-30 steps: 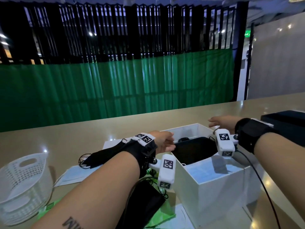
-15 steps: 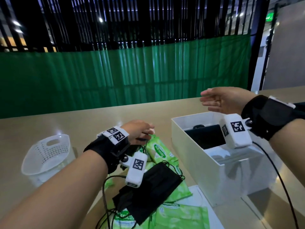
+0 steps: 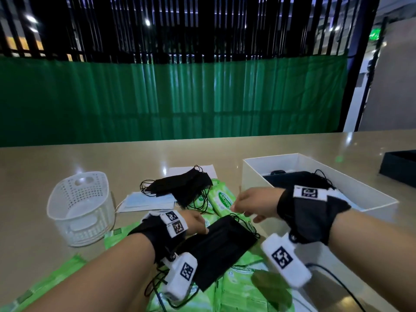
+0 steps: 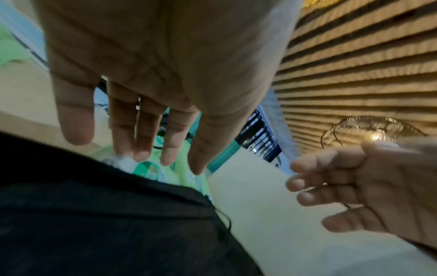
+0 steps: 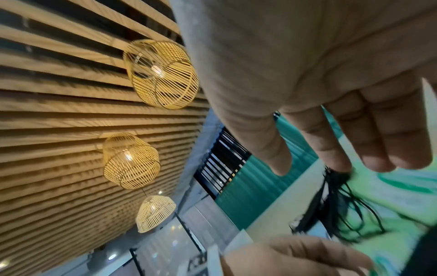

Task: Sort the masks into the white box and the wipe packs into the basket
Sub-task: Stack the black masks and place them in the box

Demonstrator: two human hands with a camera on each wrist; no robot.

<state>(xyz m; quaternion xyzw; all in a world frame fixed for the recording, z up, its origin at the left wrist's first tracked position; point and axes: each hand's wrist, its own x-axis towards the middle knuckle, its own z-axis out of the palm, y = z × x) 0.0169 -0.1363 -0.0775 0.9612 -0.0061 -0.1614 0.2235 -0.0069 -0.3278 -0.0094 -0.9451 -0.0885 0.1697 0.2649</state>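
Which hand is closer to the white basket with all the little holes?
Left. The left hand is over the black fabric mask just right of the white perforated plastic basket. The right hand is farther right, over the green wipe packs near the white box.

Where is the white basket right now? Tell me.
In the head view, the white basket stands upright on the table at the left, beside the pale blue masks and left of the left hand.
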